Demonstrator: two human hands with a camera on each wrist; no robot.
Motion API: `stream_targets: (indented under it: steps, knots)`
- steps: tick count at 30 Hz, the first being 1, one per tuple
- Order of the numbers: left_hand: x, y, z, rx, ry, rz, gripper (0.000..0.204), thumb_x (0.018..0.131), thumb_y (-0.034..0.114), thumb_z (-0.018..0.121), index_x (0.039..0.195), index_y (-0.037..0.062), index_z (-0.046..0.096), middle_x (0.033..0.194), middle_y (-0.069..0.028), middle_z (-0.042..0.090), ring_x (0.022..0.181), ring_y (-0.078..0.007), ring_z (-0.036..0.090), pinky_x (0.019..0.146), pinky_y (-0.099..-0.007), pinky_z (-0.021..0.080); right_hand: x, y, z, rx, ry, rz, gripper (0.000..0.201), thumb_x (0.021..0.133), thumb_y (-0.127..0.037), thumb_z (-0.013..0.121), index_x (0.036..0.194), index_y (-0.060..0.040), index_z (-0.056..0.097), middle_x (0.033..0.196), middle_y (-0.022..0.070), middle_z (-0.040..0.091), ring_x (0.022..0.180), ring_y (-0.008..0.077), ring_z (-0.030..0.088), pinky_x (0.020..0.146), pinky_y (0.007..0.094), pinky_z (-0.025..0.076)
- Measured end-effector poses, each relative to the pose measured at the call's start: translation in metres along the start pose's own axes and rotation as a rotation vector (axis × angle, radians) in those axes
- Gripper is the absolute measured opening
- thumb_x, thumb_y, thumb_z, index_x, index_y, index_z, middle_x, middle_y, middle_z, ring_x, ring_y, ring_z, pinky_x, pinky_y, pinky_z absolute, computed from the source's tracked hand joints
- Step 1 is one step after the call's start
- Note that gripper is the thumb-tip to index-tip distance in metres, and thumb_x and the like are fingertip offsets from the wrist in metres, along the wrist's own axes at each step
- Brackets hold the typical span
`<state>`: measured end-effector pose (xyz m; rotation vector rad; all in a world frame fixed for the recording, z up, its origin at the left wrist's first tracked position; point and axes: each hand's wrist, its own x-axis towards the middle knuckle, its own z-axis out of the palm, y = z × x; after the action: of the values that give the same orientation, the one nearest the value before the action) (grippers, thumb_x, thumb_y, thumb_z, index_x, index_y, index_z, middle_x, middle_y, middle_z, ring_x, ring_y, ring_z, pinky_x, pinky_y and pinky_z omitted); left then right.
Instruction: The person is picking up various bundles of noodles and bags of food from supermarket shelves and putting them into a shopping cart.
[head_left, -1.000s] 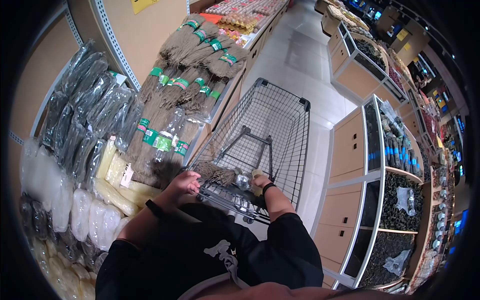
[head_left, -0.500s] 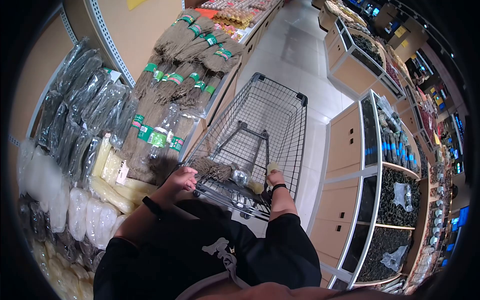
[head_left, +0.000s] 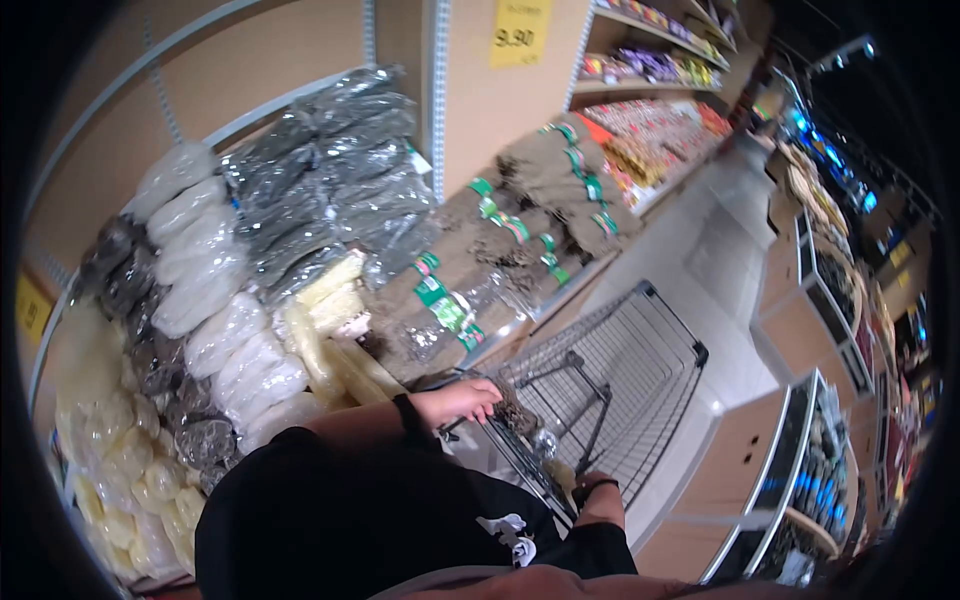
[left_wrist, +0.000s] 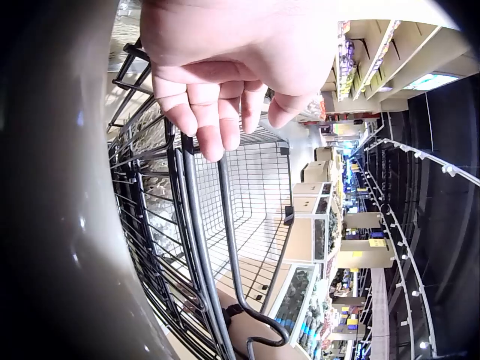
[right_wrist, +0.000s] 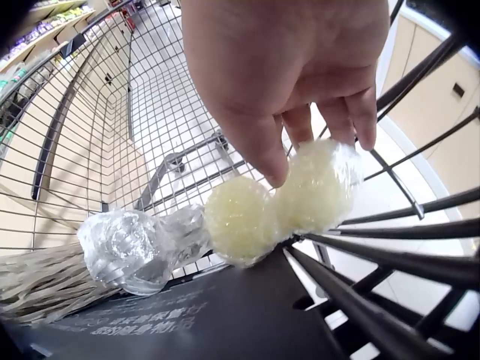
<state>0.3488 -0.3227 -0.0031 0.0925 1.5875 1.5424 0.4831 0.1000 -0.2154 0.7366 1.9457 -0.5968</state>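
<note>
A wire shopping cart stands in front of me. In its near end, my right hand holds a pale yellow noodle pack in clear plastic, thumb on one side and fingers on the other. Close against it lies a second yellow pack. Further left come a clear-wrapped bundle and a bundle of brownish dried strands. My left hand hangs over the cart's handle end, fingers loosely bent and holding nothing.
On the left, a display holds white packs, dark packs, yellow packs and brown strand bundles with green bands. Wooden cabinets line the right. A tiled aisle runs ahead between them.
My head view has turned left, bringing more of the display in. The right hand has shifted right along the cart's near end with one yellow pack, away from the other bundles.
</note>
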Motion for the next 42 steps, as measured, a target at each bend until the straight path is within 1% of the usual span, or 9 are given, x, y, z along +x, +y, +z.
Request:
stream_targets:
  steps: [2,10,12,15,19,25,27,37,42]
  knots:
    - [0.000,-0.001,0.001,0.019,0.001,0.018,0.028,0.091,0.031,0.051,0.109,0.0107,0.054,0.088,-0.0040,0.057,0.071,-0.0142,0.060,0.060,-0.0266,0.043,0.012,0.000,-0.004,-0.497,0.118,-0.326,0.039,0.071,-0.027,0.069,0.105,-0.0079,0.067,0.107,0.0094,0.066,0.097,0.0235,0.062,0.082,0.0377,0.048]
    - [0.019,-0.011,0.011,0.048,0.031,0.061,0.027,0.088,0.031,0.054,0.106,0.0108,0.055,0.084,-0.0042,0.059,0.063,-0.0147,0.060,0.054,-0.0289,0.043,-0.066,-0.022,-0.072,0.192,0.126,-0.025,0.028,0.073,-0.020,0.068,0.095,-0.0024,0.069,0.092,0.0095,0.069,0.079,0.0202,0.064,0.071,0.0374,0.050]
    - [0.025,-0.011,0.015,0.079,0.024,0.078,0.027,0.088,0.031,0.053,0.105,0.0107,0.055,0.084,-0.0037,0.059,0.063,-0.0145,0.059,0.052,-0.0277,0.043,-0.082,-0.017,-0.100,-0.028,0.252,-0.778,0.023,0.072,-0.020,0.068,0.087,-0.0030,0.070,0.081,0.0115,0.068,0.076,0.0217,0.064,0.068,0.0375,0.050]
    - [0.034,-0.012,0.020,0.095,0.043,0.098,0.028,0.088,0.032,0.053,0.105,0.0104,0.056,0.084,-0.0031,0.058,0.064,-0.0137,0.058,0.049,-0.0262,0.041,-0.254,-0.055,-0.067,-0.016,0.588,-0.595,0.027,0.082,-0.029,0.059,0.084,-0.0053,0.071,0.081,0.0085,0.070,0.078,0.0196,0.066,0.071,0.0315,0.049]
    - [0.021,0.000,0.023,0.025,0.002,0.096,0.027,0.088,0.032,0.054,0.105,0.0118,0.056,0.084,-0.0017,0.059,0.067,-0.0134,0.058,0.053,-0.0257,0.042,-0.330,-0.017,0.011,0.152,0.168,-0.913,0.025,0.076,-0.025,0.066,0.090,-0.0039,0.069,0.075,0.0090,0.068,0.071,0.0205,0.065,0.068,0.0330,0.050]
    - [-0.020,0.031,0.001,-0.083,-0.096,0.226,0.021,0.092,0.025,0.051,0.106,0.0103,0.058,0.089,-0.0022,0.061,0.078,-0.0132,0.060,0.065,-0.0251,0.046,-0.348,0.013,0.076,0.111,0.390,-0.798,0.035,0.075,-0.028,0.067,0.098,-0.0022,0.065,0.083,0.0131,0.068,0.079,0.0241,0.064,0.071,0.0346,0.049]
    - [-0.017,0.028,-0.011,0.562,0.132,0.631,0.021,0.090,0.023,0.052,0.102,0.0077,0.060,0.088,-0.0039,0.062,0.078,-0.0145,0.060,0.066,-0.0291,0.047,-0.345,0.017,0.080,0.098,0.457,-0.769,0.038,0.074,-0.030,0.068,0.100,-0.0017,0.064,0.086,0.0145,0.068,0.081,0.0253,0.064,0.072,0.0352,0.049]
    - [-0.013,0.018,0.018,1.505,0.102,0.388,0.024,0.073,0.031,0.056,0.085,0.0139,0.068,0.081,-0.0118,0.065,0.077,-0.0329,0.061,0.066,-0.0453,0.048,-0.234,0.066,0.034,0.099,0.057,-0.390,0.054,0.070,-0.035,0.076,0.114,-0.0078,0.060,0.091,0.0056,0.067,0.082,0.0107,0.062,0.075,0.0251,0.047]
    - [-0.014,0.023,0.025,1.485,0.112,0.421,0.023,0.074,0.031,0.056,0.084,0.0131,0.067,0.081,-0.0109,0.065,0.079,-0.0324,0.062,0.068,-0.0449,0.048,-0.264,0.053,0.038,0.108,0.302,-0.298,0.035,0.072,-0.030,0.073,0.101,-0.0104,0.068,0.079,0.0066,0.068,0.075,0.0142,0.064,0.070,0.0304,0.050]
